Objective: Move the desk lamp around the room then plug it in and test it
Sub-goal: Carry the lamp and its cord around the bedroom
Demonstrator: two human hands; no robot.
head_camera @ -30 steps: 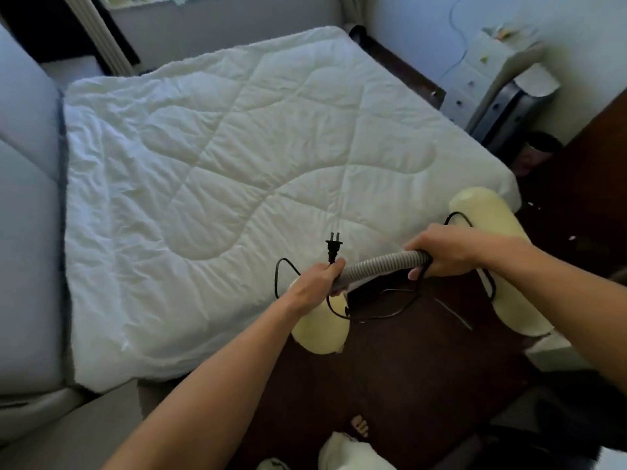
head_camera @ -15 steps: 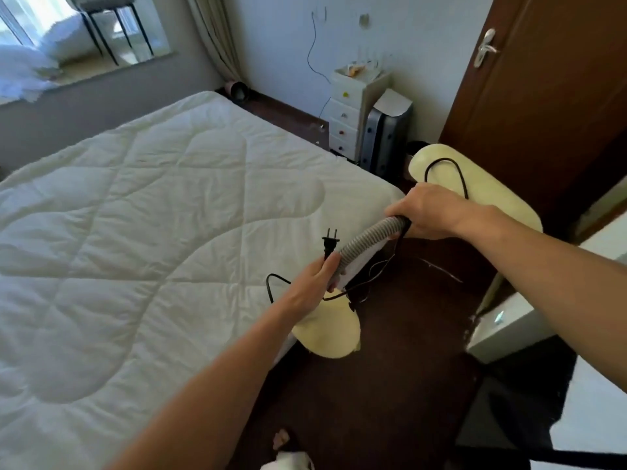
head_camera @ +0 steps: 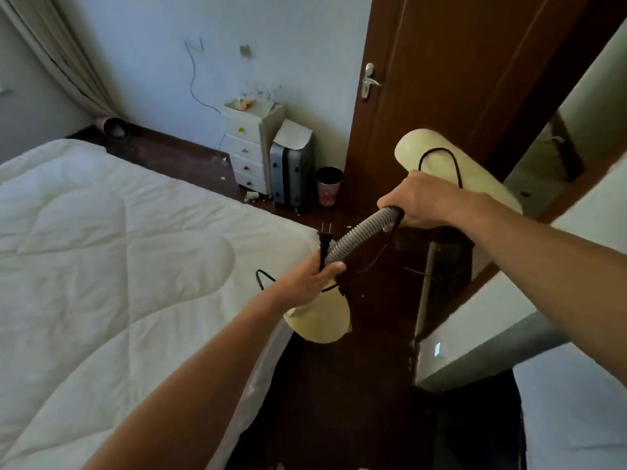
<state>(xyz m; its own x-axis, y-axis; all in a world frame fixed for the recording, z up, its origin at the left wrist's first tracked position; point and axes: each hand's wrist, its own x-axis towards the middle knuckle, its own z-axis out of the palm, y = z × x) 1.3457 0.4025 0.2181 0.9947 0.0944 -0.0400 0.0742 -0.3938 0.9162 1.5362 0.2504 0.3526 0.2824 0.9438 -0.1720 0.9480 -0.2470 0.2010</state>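
Observation:
I carry a pale yellow desk lamp by its grey ribbed flexible neck (head_camera: 359,232). My left hand (head_camera: 307,281) grips the neck's lower end together with the black power plug (head_camera: 324,236), whose prongs point up. Under that hand hangs the lamp's rounded yellow base (head_camera: 320,320). My right hand (head_camera: 415,200) is closed around the neck's upper end, just below the long yellow lamp head (head_camera: 454,167). The black cord loops over the lamp head and trails beneath both hands. The lamp is held in the air beside the bed's corner.
A bed with a white quilt (head_camera: 112,266) fills the left. Against the far wall stand a small white drawer unit (head_camera: 249,154), a grey suitcase (head_camera: 291,171) and a dark bin (head_camera: 328,186). A brown door (head_camera: 441,79) with a handle is ahead. White furniture (head_camera: 529,320) lies at right.
My view has swung right and upward from the bed toward the door and far wall. Both hands keep the same hold on the lamp, which has travelled with me.

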